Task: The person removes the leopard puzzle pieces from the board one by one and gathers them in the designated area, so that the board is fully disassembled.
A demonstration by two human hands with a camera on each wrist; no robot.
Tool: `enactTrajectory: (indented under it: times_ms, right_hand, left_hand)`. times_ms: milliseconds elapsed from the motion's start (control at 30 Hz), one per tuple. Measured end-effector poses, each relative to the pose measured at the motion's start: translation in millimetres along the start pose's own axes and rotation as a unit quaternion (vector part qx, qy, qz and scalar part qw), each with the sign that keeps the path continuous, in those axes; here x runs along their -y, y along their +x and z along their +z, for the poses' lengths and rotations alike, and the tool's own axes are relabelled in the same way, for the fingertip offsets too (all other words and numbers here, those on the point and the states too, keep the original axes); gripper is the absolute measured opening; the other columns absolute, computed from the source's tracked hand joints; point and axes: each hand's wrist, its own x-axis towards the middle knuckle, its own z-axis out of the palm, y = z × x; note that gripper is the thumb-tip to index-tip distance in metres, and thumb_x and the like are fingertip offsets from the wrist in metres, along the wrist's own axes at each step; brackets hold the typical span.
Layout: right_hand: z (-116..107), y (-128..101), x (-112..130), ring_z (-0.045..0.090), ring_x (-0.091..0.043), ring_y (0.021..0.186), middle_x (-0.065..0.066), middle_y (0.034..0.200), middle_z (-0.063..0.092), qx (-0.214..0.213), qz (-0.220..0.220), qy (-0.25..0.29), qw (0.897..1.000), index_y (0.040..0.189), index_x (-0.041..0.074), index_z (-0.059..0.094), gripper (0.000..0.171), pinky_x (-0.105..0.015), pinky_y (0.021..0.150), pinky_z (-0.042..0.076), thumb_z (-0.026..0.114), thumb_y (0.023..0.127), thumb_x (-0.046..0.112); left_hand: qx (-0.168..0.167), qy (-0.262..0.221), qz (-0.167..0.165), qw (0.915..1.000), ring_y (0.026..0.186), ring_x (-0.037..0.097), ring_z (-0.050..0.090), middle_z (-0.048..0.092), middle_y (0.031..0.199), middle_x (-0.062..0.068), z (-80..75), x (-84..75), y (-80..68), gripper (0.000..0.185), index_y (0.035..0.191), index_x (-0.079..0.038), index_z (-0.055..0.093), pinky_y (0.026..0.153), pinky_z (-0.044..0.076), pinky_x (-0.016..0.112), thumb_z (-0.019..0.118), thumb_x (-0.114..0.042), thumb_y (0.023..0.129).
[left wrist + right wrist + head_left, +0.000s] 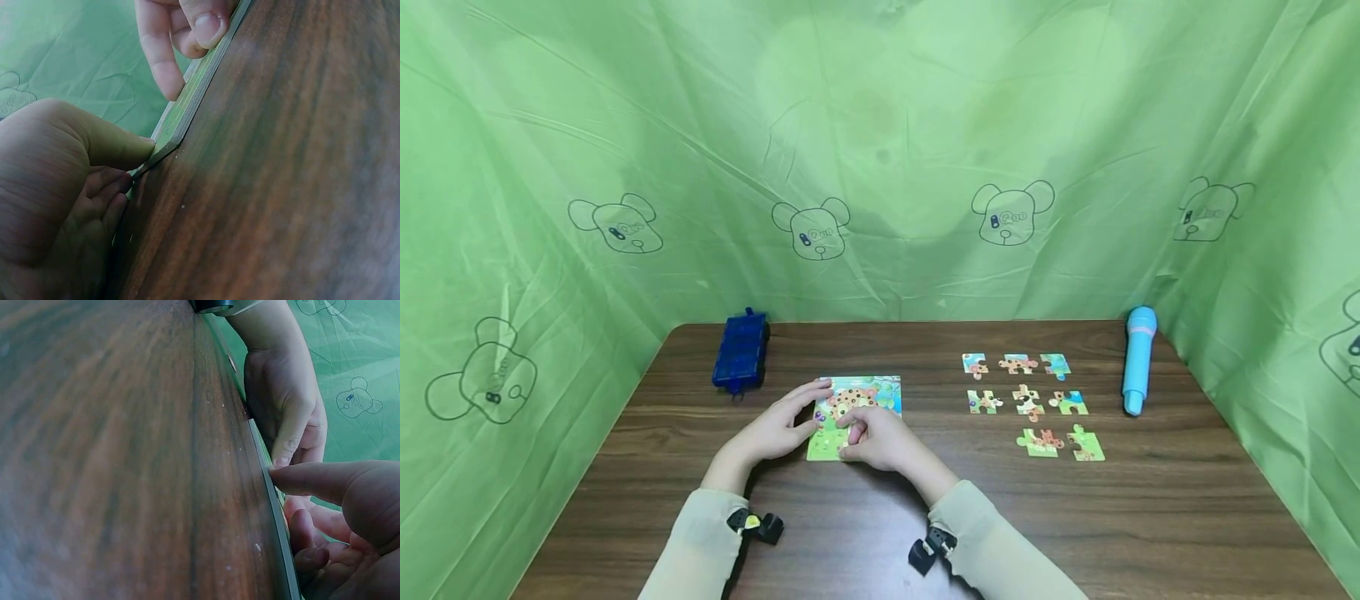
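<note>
Puzzle board (880, 390), a small square tray printed with a spotted cartoon animal on green grass, lies flat on a dark wooden table (1150, 517) right in front of a person, and both hands are on it. Left hand (778, 427) holds the board's near left corner: in the left wrist view the thumb lies against the corner's thin edge with the other fingers curled beneath it at the table surface, so the corner is pinched between thumb and fingers. Right hand (880, 440) covers the board's near right part, fingers bent; in the right wrist view its thumb tip presses against the board's edge while the remaining fingers curl loosely under the palm. Whether those curled fingers hold a piece cannot be told. Beyond the right hand, well apart from the board, eight loose puzzle pieces (1028, 402) are laid out in three short rows on the table. Farther out on that same side, a light blue toy microphone (1138, 360) lies near the table's edge. On the other side, beyond the left hand and near the board's far corner, sits a dark blue plastic box (741, 350). Green cloth (880, 125) printed with outlined bear faces hangs around the table on three sides.
</note>
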Motion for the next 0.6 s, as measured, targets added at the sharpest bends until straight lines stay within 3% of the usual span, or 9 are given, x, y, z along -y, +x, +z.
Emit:
enactTrajectory:
  times_ms: [600]
  right_hand:
    - [-0.2,0.3,-1.9,0.053,-0.004,0.070,-0.006,0.091,0.069,-0.011,-0.019,-0.023,0.999,0.116,0.009,0.073,0.040,-0.026,0.070,0.047,0.092,0.080,0.006]
  left_hand:
    - [0.002,0.001,0.007,1.0000,0.164,0.038,0.028,0.039,0.174,0.011,0.3,2.0,0.4,0.055,0.160,-0.006,0.054,0.127,0.029,0.067,0.066,-0.004,0.107]
